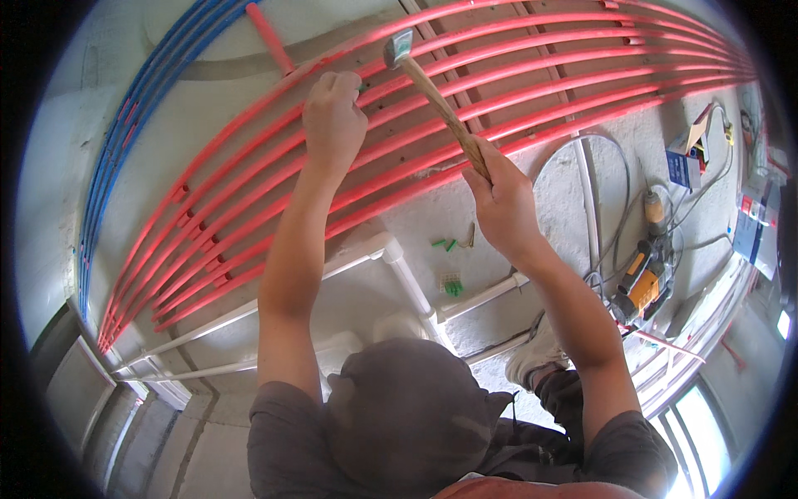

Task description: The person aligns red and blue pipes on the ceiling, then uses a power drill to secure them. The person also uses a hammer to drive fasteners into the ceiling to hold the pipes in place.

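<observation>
My left hand (337, 121) is closed in a pinch at the upper red pipes (391, 154). A bit of a small green piece (362, 86) shows past its fingers; most of it is hidden. In a fist, my right hand (503, 200) grips the wooden handle of a hammer (447, 115). The hammer's metal head is raised to the right of my left hand, over the pipes. Between my forearms, several small green pieces (450, 244) lie on the concrete, with another green cluster (453, 288) nearer to me.
Blue pipes (137, 125) curve along the left. White pipes (407, 279) cross the floor below the red ones. On the right lie an orange and black power tool (644, 283) with its grey cable (625, 179), and an opened box (686, 166). My shoe (536, 356) is beside the white pipes.
</observation>
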A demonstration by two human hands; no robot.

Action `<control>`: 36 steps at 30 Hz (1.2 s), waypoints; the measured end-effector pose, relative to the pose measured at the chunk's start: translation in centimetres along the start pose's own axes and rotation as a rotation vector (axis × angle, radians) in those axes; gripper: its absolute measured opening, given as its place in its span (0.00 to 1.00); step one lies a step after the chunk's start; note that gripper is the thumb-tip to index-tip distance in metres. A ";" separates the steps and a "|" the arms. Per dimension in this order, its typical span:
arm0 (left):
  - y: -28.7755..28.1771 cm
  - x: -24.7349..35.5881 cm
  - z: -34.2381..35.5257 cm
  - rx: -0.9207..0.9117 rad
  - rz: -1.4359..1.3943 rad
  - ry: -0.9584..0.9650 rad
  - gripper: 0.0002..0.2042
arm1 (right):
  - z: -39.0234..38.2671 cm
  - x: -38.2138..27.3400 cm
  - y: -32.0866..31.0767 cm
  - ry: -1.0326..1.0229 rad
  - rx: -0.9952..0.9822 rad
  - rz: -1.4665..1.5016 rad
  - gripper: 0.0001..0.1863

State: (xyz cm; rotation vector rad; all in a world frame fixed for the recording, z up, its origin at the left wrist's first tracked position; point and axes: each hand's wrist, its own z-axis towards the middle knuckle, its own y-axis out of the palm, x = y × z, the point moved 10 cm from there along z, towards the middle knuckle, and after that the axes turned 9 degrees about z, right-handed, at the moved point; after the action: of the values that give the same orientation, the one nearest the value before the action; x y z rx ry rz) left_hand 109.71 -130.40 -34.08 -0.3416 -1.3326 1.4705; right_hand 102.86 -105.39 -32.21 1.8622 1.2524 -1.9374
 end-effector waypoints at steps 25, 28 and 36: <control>2.1 -1.0 1.1 -0.077 0.011 -0.305 0.20 | -0.2 -0.3 1.3 0.089 -0.056 0.045 0.24; 1.9 -1.1 0.7 -0.106 -0.067 -0.358 0.22 | 0.0 -0.2 1.5 0.051 -0.084 0.075 0.24; 2.3 -1.6 0.7 -0.071 -0.052 -0.288 0.21 | 0.5 -1.2 2.6 0.018 -0.159 -0.138 0.28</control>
State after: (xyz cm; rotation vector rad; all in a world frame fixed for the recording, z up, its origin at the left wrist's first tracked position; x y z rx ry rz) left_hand 108.63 -131.59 -36.50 -0.1421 -1.6131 1.4704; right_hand 104.42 -107.83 -32.34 1.7613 1.5301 -1.8277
